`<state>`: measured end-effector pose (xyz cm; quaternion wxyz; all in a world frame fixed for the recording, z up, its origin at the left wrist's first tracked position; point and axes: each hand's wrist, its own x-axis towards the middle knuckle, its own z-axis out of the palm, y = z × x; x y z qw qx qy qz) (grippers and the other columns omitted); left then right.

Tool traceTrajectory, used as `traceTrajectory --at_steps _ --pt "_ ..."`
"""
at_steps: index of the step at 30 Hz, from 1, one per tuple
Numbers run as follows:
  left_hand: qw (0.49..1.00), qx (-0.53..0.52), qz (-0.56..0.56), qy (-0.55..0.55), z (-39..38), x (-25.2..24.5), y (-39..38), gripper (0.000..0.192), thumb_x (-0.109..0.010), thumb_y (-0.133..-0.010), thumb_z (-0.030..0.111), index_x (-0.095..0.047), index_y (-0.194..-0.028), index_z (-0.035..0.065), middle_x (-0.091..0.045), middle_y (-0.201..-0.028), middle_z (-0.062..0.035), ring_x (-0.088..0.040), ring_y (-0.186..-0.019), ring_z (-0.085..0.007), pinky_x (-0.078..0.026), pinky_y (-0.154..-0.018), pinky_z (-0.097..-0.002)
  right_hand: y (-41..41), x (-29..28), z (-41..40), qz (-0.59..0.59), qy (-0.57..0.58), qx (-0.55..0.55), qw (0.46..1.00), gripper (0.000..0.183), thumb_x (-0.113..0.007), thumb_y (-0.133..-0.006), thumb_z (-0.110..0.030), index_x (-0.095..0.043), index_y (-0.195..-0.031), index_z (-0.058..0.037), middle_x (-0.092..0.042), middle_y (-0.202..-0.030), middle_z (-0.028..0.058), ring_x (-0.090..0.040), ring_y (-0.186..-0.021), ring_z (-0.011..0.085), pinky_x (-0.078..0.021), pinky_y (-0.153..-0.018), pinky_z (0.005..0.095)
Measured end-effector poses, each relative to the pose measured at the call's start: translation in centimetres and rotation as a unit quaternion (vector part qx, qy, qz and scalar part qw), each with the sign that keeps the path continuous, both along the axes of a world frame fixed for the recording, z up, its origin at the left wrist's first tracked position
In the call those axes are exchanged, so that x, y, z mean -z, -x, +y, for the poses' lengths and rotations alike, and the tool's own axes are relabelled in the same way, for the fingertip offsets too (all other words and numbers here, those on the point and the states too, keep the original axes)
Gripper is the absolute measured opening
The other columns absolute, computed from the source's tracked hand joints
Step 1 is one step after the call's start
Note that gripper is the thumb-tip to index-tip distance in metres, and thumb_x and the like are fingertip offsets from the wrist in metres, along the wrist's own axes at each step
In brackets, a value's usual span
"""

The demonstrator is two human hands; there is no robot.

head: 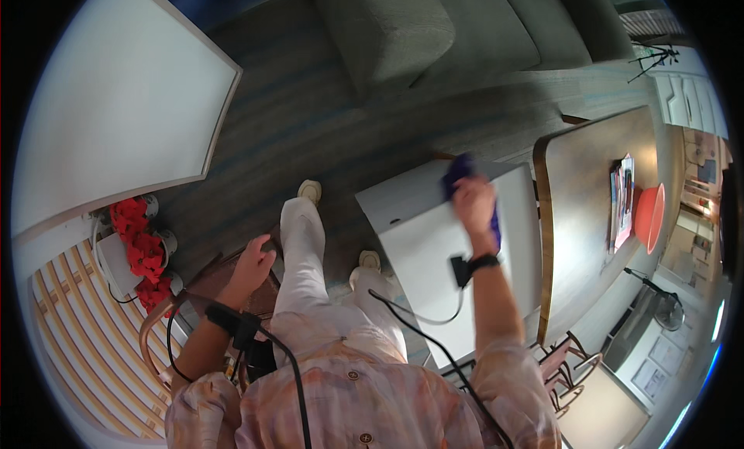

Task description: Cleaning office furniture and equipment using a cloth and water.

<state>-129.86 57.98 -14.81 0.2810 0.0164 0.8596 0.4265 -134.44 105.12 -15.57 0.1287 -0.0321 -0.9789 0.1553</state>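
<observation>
My right hand [474, 207] grips a dark purple cloth [459, 173], both blurred. It is at the top surface of a white cabinet or box [433, 263], near the edge where its grey side [401, 199] begins. Part of the cloth hangs out below the hand. My left hand [253, 268] holds nothing; its fingers are apart, and it is over or beside a brown chair [261, 298] with a curved armrest. Both wrists carry black straps with small devices, and black cables run from them.
A wooden table [593, 216] bears a stack of magazines or papers [622, 205] and an orange-red bowl [649, 219]. Red potted flowers [145, 257] stand at the left, below a large white panel [128, 106]. A grey sofa [453, 30] lies ahead. Wooden chairs [564, 364] are at lower right.
</observation>
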Motion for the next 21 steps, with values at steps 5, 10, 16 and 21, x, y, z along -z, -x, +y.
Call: traceTrajectory --at_steps 5,10,16,21 --pt "0.998 0.023 -0.058 -0.028 -0.2 -0.7 8.2 0.039 -0.055 -0.081 0.018 -0.044 -0.113 -0.0006 -0.051 -0.104 -0.0203 -0.059 -0.075 -0.0276 -0.046 -0.067 -0.0326 -5.1 -1.7 -14.4 -0.124 0.046 -0.023 0.991 0.013 -0.057 -0.062 -0.010 -0.063 -0.072 -0.0156 -0.061 -0.091 0.0018 -0.047 -0.104 0.0222 -0.0271 -0.095 0.0500" --pt "0.994 0.105 -0.036 0.020 0.4 -1.6 15.4 0.041 -0.055 -0.082 0.022 -0.043 -0.114 0.0006 -0.051 -0.103 -0.0223 -0.059 -0.074 -0.0279 -0.046 -0.068 -0.0346 0.7 -0.2 -3.5 -0.200 -0.054 0.062 0.976 0.010 -0.052 -0.065 -0.011 -0.061 -0.067 -0.0149 -0.060 -0.078 0.0020 -0.052 -0.090 0.0215 -0.0330 -0.088 0.0454" --pt "0.980 0.175 -0.093 0.000 10.2 -3.1 18.5 0.046 -0.055 -0.082 0.026 -0.041 -0.117 0.0003 -0.053 -0.099 -0.0240 -0.058 -0.079 -0.0329 -0.046 -0.071 -0.0358 5.5 -0.5 9.5 -0.273 0.008 0.415 0.868 0.035 -0.041 -0.082 -0.030 -0.050 -0.115 -0.0227 -0.042 -0.129 0.0028 -0.041 -0.116 0.0308 -0.0333 -0.087 0.0560" --pt "0.933 0.346 -0.055 -0.077 19.6 -2.8 17.5 0.054 -0.050 -0.083 0.030 -0.031 -0.125 0.0016 -0.041 -0.122 -0.0245 -0.046 -0.106 -0.0383 -0.042 -0.086 -0.0394 -1.2 2.5 1.4 -0.101 -0.096 0.214 0.967 0.032 -0.054 -0.072 -0.023 -0.057 -0.104 -0.0220 -0.049 -0.116 0.0083 -0.039 -0.114 0.0358 -0.0301 -0.088 0.0563"
